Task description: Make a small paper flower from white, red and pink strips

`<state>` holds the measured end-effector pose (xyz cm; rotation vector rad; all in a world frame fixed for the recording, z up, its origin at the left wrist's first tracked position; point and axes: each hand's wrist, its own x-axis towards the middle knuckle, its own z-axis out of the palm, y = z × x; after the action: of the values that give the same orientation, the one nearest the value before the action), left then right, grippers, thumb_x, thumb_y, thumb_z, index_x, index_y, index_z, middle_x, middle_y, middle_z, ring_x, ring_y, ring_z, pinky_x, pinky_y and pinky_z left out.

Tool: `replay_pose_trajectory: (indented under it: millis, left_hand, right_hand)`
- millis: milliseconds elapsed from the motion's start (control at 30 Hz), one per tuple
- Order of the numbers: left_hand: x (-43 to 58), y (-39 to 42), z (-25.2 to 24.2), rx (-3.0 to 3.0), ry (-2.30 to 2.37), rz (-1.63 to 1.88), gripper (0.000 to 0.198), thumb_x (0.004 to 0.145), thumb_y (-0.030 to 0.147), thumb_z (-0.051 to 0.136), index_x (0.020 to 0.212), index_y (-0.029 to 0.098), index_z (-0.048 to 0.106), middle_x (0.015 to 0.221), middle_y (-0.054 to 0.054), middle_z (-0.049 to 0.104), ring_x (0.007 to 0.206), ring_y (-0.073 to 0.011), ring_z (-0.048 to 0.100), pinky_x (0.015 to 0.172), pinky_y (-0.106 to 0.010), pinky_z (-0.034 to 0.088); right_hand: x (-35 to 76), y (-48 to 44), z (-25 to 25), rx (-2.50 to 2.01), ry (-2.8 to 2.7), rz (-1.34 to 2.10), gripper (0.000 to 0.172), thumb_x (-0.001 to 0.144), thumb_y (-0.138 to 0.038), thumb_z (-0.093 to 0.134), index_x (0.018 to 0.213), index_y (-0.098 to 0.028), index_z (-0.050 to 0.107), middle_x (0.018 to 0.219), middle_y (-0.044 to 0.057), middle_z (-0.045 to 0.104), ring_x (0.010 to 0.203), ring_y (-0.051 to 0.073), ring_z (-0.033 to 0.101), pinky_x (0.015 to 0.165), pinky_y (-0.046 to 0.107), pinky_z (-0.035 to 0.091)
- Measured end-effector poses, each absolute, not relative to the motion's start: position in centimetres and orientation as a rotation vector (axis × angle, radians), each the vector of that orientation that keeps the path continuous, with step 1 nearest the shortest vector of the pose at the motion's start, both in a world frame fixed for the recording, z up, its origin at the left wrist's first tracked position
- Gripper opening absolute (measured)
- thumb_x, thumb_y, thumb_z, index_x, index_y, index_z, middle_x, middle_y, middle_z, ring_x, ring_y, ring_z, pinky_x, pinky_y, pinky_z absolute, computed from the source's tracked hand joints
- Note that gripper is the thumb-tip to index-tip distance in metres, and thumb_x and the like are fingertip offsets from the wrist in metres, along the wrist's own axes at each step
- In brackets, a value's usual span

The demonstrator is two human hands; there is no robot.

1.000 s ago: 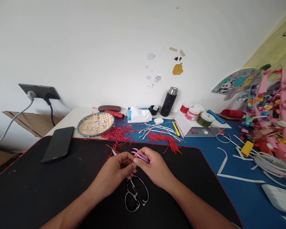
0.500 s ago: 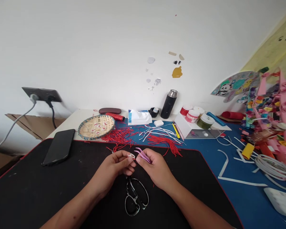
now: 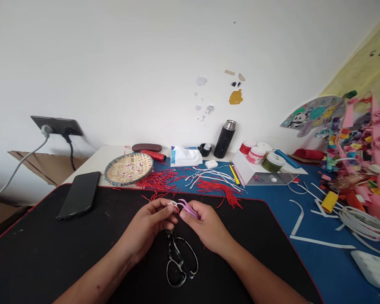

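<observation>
Between the thumb and fingers of my left hand (image 3: 156,216) is a small looped piece of white cord (image 3: 173,205) with a bit of red at it. My right hand (image 3: 205,221) is closed on pink-purple tweezers (image 3: 188,208), whose curved tips point left, right by the white loop. Whether the tips touch the cord I cannot tell. Black-handled scissors (image 3: 181,261) lie on the black mat (image 3: 120,223) just below my hands; their blades are partly hidden under my left hand.
Behind my hands lie red cords (image 3: 160,179), white cords (image 3: 205,175) and a woven basket (image 3: 109,175) with small red-white pieces. A phone (image 3: 79,196) lies left. A black thermos (image 3: 224,140) and ribbon spools (image 3: 256,155) stand at the back. Paper crafts (image 3: 351,169) crowd the right.
The tweezers have come a little closer to the white cord, and their angle has shifted slightly. More red shows beside the white loop. The scissors stay in place.
</observation>
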<state>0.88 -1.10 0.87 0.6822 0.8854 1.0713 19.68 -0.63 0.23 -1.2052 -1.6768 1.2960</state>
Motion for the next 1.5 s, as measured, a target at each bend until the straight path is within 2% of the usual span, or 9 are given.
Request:
replay_pose_trajectory:
  millis: [167,333,700,1133,1500]
  left_hand:
    - [0.82,-1.09,0.74,0.672,0.870,1.097,0.030,0.066,0.031,0.096,0.081,0.014,0.077,0.082,-0.004,0.073,0.070,-0.0141,0.065,0.058,-0.021,0.053]
    - [0.75,-1.21,0.65,0.676,0.866,1.102,0.029,0.067,0.032,0.096,0.081,0.015,0.077,0.078,-0.003,0.071,0.068,-0.0137,0.064,0.057,-0.021,0.052]
    - [0.80,-1.17,0.71,0.695,0.894,1.103,0.030,0.067,0.032,0.095,0.081,0.014,0.076,0.084,-0.004,0.074,0.067,-0.0135,0.063,0.056,-0.022,0.049]
    - [0.87,-1.18,0.80,0.733,0.895,1.056,0.030,0.069,0.034,0.094,0.083,0.015,0.076,0.085,-0.005,0.074,0.067,-0.0134,0.062,0.056,-0.022,0.048]
    - [0.95,-1.19,0.83,0.775,0.915,1.057,0.029,0.070,0.037,0.092,0.083,0.016,0.075,0.080,-0.002,0.070,0.065,-0.0135,0.060,0.056,-0.023,0.047]
  right_hand:
    - [19.58,-0.71,0.52,-1.195,-1.677,1.349,0.033,0.096,-0.048,0.061,0.083,-0.018,0.061,0.071,-0.003,0.045,0.065,0.013,0.037,0.060,0.025,0.030]
    - [19.53,-0.71,0.76,-1.148,-1.660,1.396,0.035,0.095,-0.050,0.062,0.080,-0.018,0.061,0.068,-0.004,0.042,0.063,0.012,0.034,0.057,0.026,0.027]
    - [19.50,-0.69,0.53,-1.156,-1.470,1.536,0.052,0.087,-0.070,0.064,0.089,-0.018,0.065,0.059,-0.008,0.038,0.049,0.009,0.029,0.047,0.024,0.022]
    - [19.65,-0.60,0.17,-1.174,-1.439,1.509,0.046,0.088,-0.063,0.067,0.083,-0.018,0.065,0.055,-0.008,0.037,0.047,0.009,0.029,0.046,0.023,0.020]
    - [19.50,-0.70,0.67,-1.134,-1.328,1.614,0.058,0.086,-0.073,0.064,0.096,-0.016,0.067,0.058,-0.009,0.035,0.046,0.007,0.022,0.045,0.023,0.016]
